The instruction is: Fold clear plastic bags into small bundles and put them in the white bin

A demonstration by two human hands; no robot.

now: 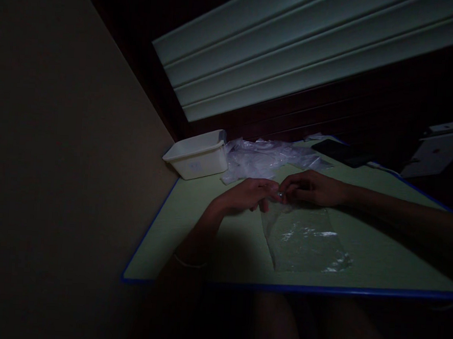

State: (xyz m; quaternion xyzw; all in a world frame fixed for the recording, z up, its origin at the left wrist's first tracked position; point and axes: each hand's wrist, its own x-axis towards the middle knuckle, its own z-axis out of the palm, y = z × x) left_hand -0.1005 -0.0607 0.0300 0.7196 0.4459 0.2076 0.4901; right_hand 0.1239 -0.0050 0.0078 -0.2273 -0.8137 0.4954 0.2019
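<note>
A clear plastic bag (306, 241) hangs from my fingers, its lower part spread over the pale green table near the front edge. At the bag's top edge, my left hand (250, 194) pinches the plastic from the left. My right hand (312, 187) is closed on the same edge from the right, its fingertips meeting the left ones. A small shiny spot shows between the fingertips; in the dim light I cannot tell whether it is plastic or something else.
Behind my hands lies a heap of clear plastic bags (261, 159). A white plastic bin (198, 157) stands at the back left, beside the wall. A dark flat object (342, 152) rests at the back right. Blue edging borders the table (176, 238).
</note>
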